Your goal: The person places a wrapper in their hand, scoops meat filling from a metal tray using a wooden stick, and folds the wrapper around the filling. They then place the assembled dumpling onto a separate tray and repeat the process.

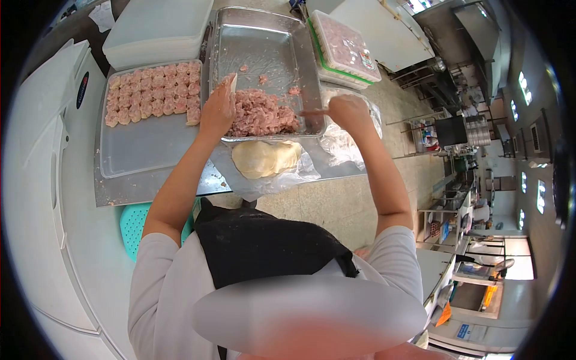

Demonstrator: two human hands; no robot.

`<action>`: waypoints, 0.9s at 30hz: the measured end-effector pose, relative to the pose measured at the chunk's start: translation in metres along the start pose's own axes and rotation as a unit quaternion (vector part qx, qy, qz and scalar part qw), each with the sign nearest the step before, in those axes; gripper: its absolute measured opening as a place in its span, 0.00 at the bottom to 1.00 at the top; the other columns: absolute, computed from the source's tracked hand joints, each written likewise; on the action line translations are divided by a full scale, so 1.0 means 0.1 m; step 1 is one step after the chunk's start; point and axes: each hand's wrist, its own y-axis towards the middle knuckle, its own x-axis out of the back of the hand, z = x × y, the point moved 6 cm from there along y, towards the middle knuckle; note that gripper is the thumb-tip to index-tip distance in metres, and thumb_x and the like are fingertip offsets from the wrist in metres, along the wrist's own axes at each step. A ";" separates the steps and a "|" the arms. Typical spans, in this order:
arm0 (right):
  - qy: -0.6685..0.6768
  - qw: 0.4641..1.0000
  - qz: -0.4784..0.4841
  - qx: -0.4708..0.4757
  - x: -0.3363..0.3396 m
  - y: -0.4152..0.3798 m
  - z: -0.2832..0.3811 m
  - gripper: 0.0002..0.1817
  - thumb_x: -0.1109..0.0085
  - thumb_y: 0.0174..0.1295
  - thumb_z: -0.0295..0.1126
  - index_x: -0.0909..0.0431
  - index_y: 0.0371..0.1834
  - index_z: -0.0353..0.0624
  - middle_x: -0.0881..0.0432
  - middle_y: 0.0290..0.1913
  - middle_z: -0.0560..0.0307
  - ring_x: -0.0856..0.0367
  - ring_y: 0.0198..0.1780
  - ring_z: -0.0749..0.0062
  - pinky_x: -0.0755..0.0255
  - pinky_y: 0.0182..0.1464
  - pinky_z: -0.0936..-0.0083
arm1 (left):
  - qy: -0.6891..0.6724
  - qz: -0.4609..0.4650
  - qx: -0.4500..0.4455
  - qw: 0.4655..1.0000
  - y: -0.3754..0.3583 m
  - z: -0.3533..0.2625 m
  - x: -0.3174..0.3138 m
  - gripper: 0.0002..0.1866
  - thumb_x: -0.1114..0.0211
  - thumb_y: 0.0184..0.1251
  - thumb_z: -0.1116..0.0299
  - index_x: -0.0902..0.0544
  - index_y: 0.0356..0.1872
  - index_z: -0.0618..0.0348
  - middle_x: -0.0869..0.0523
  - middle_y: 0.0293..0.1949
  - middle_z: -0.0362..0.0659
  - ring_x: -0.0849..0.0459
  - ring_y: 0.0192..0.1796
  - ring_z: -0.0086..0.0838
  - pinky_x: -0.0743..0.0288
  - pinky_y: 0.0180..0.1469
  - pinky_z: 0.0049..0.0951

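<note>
Minced meat point(264, 117) heaped at the near end of a deep metal tray point(258, 45), with small scraps scattered farther back. At the left of the heap, left hand point(219, 111) with fingers curled narrowly around a pale dough wrapper point(233, 83), exact fingertip contact too hidden to tell. Just right of the metal tray, right hand point(348, 111) in a closed grip on a thin spatula point(314, 112), tip toward the meat across the right rim. Just near of the metal tray, yellowish dough sheets point(264, 159) on a plastic bag point(307, 170). To the left, a shallow plastic tray point(150, 150) with rows of meat dumplings point(153, 90) along the far part. Farther back, a stack of pale plastic trays point(156, 36); at far right, a lidded clear container point(345, 45) over a green rim.
</note>
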 end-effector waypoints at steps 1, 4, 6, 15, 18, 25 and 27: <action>-0.016 1.000 -0.003 0.016 -0.18 -0.06 -0.05 0.07 0.42 0.51 0.31 0.17 0.20 0.46 0.16 0.25 0.55 0.15 0.32 0.60 0.22 0.32 0.65 | 0.000 -0.004 -0.011 1.000 0.00 -0.01 0.00 0.24 0.51 0.69 0.73 0.35 0.66 0.59 0.26 0.60 0.57 0.26 0.60 0.49 0.30 0.60 0.42; 0.041 0.997 0.058 -0.019 -0.47 -0.01 0.29 0.07 0.43 0.52 0.32 0.18 0.22 0.45 0.16 0.28 0.52 0.15 0.34 0.60 0.22 0.34 0.65 | 0.002 -0.017 -0.022 1.000 0.00 -0.05 0.04 0.24 0.50 0.69 0.73 0.35 0.66 0.59 0.26 0.60 0.57 0.25 0.60 0.49 0.30 0.60 0.42; 0.060 0.997 -0.049 -0.006 -0.44 0.15 0.66 0.06 0.44 0.50 0.31 0.18 0.22 0.45 0.16 0.28 0.52 0.15 0.34 0.61 0.22 0.35 0.65 | 0.015 -0.011 -0.015 1.000 0.01 -0.04 0.03 0.24 0.50 0.69 0.73 0.35 0.66 0.59 0.26 0.60 0.56 0.25 0.60 0.49 0.29 0.59 0.42; 0.069 0.997 0.033 -0.026 -0.16 -0.02 0.18 0.09 0.43 0.55 0.34 0.16 0.23 0.45 0.16 0.26 0.50 0.15 0.32 0.57 0.22 0.33 0.61 | 0.020 -0.012 -0.016 1.000 0.00 0.04 0.00 0.26 0.48 0.66 0.74 0.35 0.67 0.59 0.25 0.58 0.57 0.24 0.58 0.49 0.28 0.57 0.42; 0.035 0.997 0.045 -0.059 -0.60 -0.13 0.02 0.08 0.43 0.54 0.34 0.18 0.22 0.45 0.17 0.26 0.51 0.16 0.31 0.57 0.23 0.32 0.61 | 0.021 0.007 -0.007 1.000 -0.01 -0.01 -0.01 0.26 0.49 0.66 0.75 0.35 0.67 0.60 0.24 0.58 0.57 0.24 0.58 0.49 0.28 0.57 0.42; 0.082 0.996 -0.021 0.029 -0.59 -0.09 0.79 0.06 0.46 0.51 0.27 0.19 0.23 0.43 0.20 0.22 0.49 0.17 0.27 0.57 0.23 0.29 0.63 | 0.014 -0.010 -0.029 0.999 0.00 -0.01 0.00 0.27 0.50 0.66 0.75 0.36 0.68 0.58 0.25 0.58 0.58 0.25 0.59 0.50 0.29 0.58 0.42; 0.093 0.996 0.000 -0.005 -0.59 -0.06 0.31 0.08 0.45 0.51 0.28 0.17 0.20 0.43 0.17 0.24 0.50 0.15 0.29 0.56 0.22 0.30 0.61 | 0.016 -0.009 -0.027 0.999 0.00 -0.01 0.01 0.27 0.50 0.66 0.75 0.36 0.68 0.58 0.25 0.58 0.58 0.25 0.59 0.50 0.29 0.58 0.43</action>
